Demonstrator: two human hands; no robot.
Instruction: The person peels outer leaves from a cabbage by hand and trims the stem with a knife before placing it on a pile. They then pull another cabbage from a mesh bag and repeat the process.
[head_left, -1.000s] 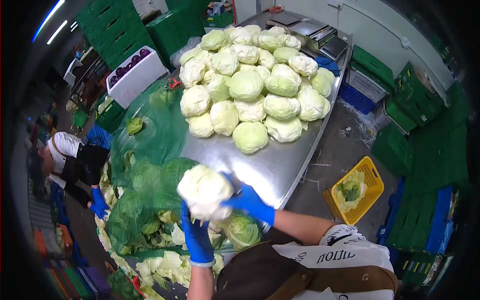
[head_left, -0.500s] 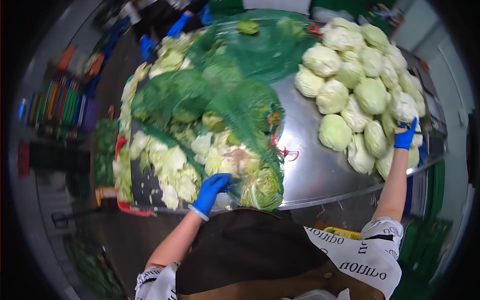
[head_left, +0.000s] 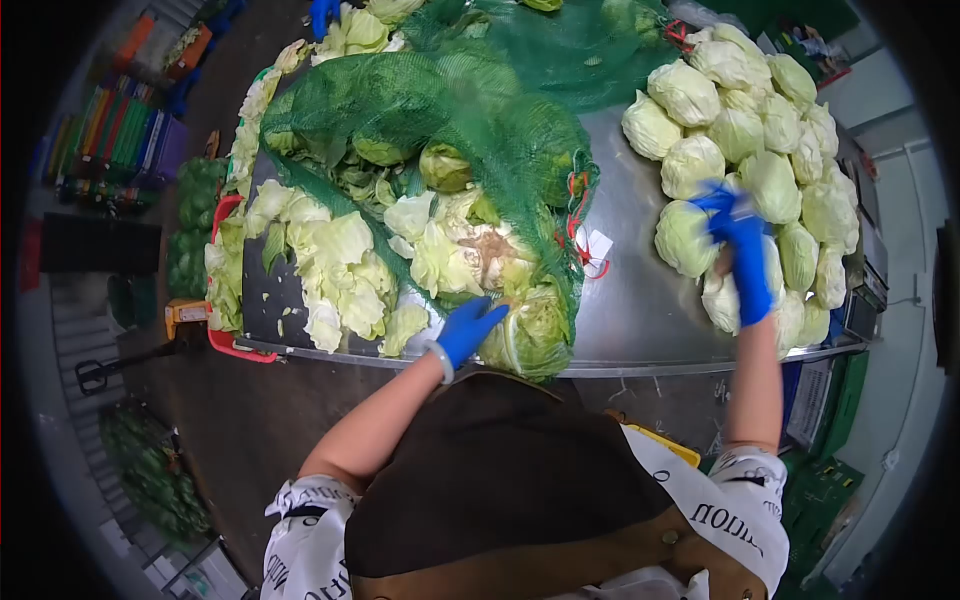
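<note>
In a blue glove, my left hand (head_left: 468, 332) lies with its fingers stretched out against a cabbage (head_left: 528, 335) at the table's near edge. Green mesh netting (head_left: 400, 95) drapes over that cabbage and several more behind it. A cabbage with a browned cut base (head_left: 490, 252) sits just beyond my fingertips. My right hand (head_left: 742, 245), also gloved in blue, is smeared by motion over the front left of a heap of pale trimmed cabbages (head_left: 770, 185). Whether it holds anything cannot be made out.
Loose peeled leaves (head_left: 340, 255) lie on the left of the metal table (head_left: 625, 325). A red crate rim (head_left: 225, 340) with leaves borders its left end. Red ties (head_left: 578, 225) hang from the netting. A co-worker's blue-gloved hand (head_left: 322, 15) shows at the top left.
My right hand has moved left from the right side of the cabbage heap to its front left. My left hand has shifted right onto the netted cabbage. The view has also shifted.
</note>
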